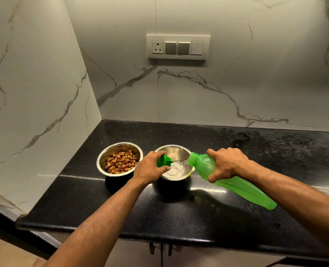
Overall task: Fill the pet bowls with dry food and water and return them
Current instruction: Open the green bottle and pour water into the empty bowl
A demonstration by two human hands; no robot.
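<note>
Two forearms reach over the black counter (179, 212). The right hand (226, 163) has its grip curled round one tilted green bottle (236, 182); its fingers hide part of the bottle's waist. The left hand (150, 167) pinches one green cap (164, 161), part hidden. Two steel bowls stand side by side: the water bowl (176, 160), where water pours from the bottle's mouth, and the food bowl (119, 158) holding kibble (121, 161). One switch panel (178, 46) sits on the wall behind.

L hand (150, 167) & R hand (225, 163): fingers curled, gripping.
</note>
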